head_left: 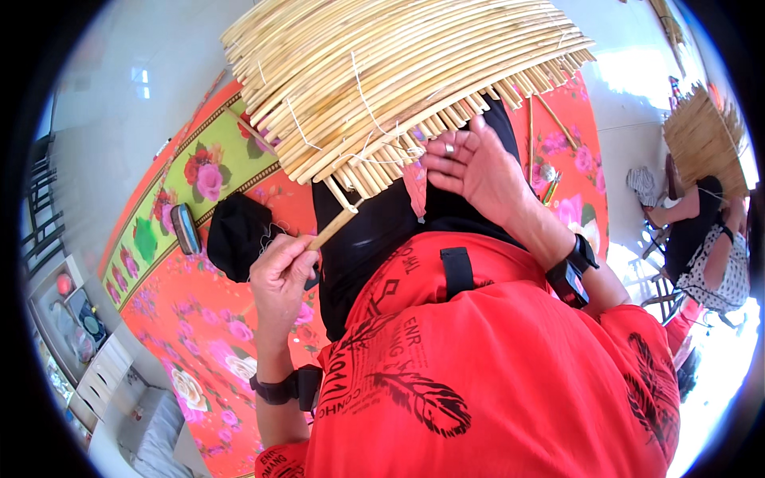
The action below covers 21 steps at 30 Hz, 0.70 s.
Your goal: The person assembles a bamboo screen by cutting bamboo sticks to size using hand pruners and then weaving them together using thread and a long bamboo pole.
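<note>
Across the top lies a mat of pale reed sticks (414, 72) sewn together with white thread (368, 99). Shorter reed pieces line its near edge. My left hand (279, 271) is closed around a short, thicker brown stick (333, 228), whose upper end comes up to the mat's near left corner by a protruding reed. Palm turned up and fingers loosely apart, my right hand (484, 171) is at the mat's near edge, with a small white spot on one finger. A pinkish-red strip (415, 191) hangs between the hands over my dark-clothed lap.
A red and green floral cloth (207, 350) spreads beneath. On its left are a black cloth item (237, 235) and a small blue-grey oblong case (186, 229). Thin loose sticks (558, 121) lie to the right. Farther right, another person (709, 255) sits with a similar mat (703, 135).
</note>
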Available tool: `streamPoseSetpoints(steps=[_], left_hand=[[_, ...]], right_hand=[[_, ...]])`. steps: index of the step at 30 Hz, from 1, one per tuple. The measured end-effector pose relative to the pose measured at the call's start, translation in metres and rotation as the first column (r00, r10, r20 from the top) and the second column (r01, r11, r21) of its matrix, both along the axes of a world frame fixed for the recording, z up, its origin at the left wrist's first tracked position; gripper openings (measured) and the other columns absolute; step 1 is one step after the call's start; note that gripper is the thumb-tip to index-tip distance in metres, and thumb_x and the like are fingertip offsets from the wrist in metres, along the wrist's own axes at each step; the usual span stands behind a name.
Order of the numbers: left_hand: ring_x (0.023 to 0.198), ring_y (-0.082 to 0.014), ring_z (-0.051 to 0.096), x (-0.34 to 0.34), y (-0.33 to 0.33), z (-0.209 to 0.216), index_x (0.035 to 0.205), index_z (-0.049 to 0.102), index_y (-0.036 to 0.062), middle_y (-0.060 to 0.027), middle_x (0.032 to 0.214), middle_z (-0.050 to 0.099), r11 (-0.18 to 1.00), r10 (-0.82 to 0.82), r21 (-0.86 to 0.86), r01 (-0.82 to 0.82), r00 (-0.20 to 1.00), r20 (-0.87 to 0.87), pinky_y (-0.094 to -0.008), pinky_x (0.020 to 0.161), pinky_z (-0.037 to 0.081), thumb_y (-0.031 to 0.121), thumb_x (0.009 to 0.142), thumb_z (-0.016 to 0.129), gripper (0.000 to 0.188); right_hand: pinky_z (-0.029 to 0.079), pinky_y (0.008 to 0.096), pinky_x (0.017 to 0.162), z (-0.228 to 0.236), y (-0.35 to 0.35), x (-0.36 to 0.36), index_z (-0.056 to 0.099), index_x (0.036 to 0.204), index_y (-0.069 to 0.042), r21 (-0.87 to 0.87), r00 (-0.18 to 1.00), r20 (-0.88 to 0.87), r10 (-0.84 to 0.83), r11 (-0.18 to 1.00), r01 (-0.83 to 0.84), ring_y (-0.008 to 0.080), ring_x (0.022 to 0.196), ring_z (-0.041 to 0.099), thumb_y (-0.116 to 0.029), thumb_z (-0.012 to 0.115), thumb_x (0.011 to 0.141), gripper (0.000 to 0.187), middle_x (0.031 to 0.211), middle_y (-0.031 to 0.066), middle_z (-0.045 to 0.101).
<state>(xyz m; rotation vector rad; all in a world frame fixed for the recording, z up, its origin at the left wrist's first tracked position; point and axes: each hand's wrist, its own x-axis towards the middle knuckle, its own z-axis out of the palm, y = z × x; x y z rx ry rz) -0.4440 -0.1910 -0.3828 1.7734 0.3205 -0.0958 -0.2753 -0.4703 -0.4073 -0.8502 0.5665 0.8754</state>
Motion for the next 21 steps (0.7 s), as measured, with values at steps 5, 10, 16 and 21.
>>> streamPoseSetpoints(steps=[5,10,16,21], left_hand=[[0.058,-0.0071,0.055,0.010,-0.027,0.011,0.103,0.066,-0.0067,-0.0058,0.081,0.059,0.983,-0.085,-0.169,0.078,0.996,-0.038,-0.0173,0.049,0.041,0.002,0.091,0.059,0.016],[0.058,-0.0080,0.057,0.022,-0.049,0.020,0.101,0.066,-0.0075,-0.0059,0.080,0.060,0.961,-0.159,-0.245,0.130,0.982,-0.102,-0.0183,0.050,0.044,0.005,0.092,0.060,0.016],[0.058,-0.0087,0.058,0.031,-0.064,0.030,0.104,0.065,-0.0070,-0.0068,0.082,0.061,0.933,-0.267,-0.290,0.211,0.948,-0.171,-0.0208,0.052,0.047,0.005,0.093,0.058,0.018],[0.054,-0.0065,0.055,0.049,-0.086,0.036,0.107,0.066,-0.0049,-0.0047,0.078,0.062,0.917,-0.298,-0.336,0.214,0.928,-0.224,-0.0190,0.049,0.043,0.010,0.095,0.058,0.020]], right_hand=[[0.057,0.0260,0.063,0.041,-0.014,-0.024,0.064,0.098,-0.001,-0.115,0.900,0.289,0.326,0.945,-0.305,0.0144,0.073,0.068,-0.010,0.062,0.092,0.011,0.083,0.0066,0.067],[0.054,0.0218,0.063,0.059,-0.010,-0.027,0.066,0.098,-0.002,-0.053,0.841,0.439,0.315,0.944,-0.326,0.0087,0.073,0.066,-0.010,0.067,0.090,0.012,0.084,0.0026,0.067],[0.053,0.0211,0.067,0.058,-0.021,-0.028,0.066,0.092,-0.002,-0.089,0.817,0.495,0.297,0.952,-0.292,0.0062,0.074,0.064,-0.006,0.066,0.090,0.005,0.082,0.0015,0.066],[0.051,0.0202,0.068,0.050,-0.027,-0.032,0.065,0.092,-0.002,-0.193,0.709,0.622,0.332,0.943,-0.273,0.0045,0.075,0.061,-0.004,0.065,0.089,0.003,0.087,0.0002,0.063]])
